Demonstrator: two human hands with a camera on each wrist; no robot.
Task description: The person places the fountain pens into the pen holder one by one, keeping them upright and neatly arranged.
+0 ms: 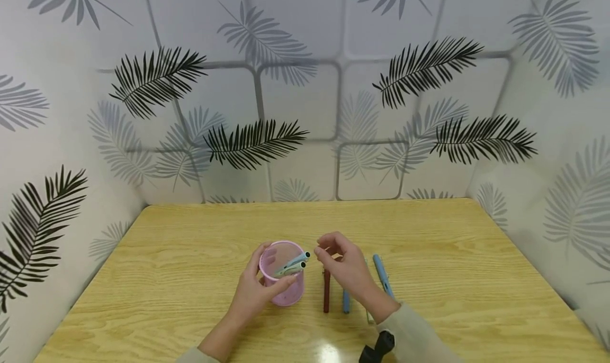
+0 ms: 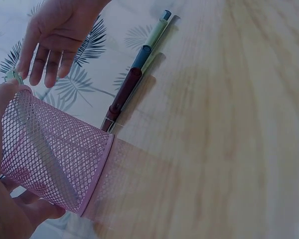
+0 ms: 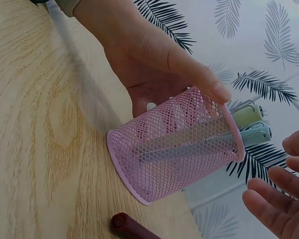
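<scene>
Fingers of the left hand [image 1: 252,293] curl around a pink cup [image 1: 288,295], grasping it. A pale blue pen [image 1: 298,259] and a pale green pen [image 1: 292,270] lean inside, ends jutting past the rim toward the right hand [image 1: 349,268]. Its fingers bend loosely near the rim, grasping nothing. Below them on the counter [image 1: 190,257] lies a red pen [image 1: 326,295]; to their right, a blue pen [image 1: 346,301], a partly hidden green pen [image 1: 370,317] and a second blue pen [image 1: 383,276]. Well beyond all fingers stands a leaf-print wall [image 1: 300,29].
</scene>
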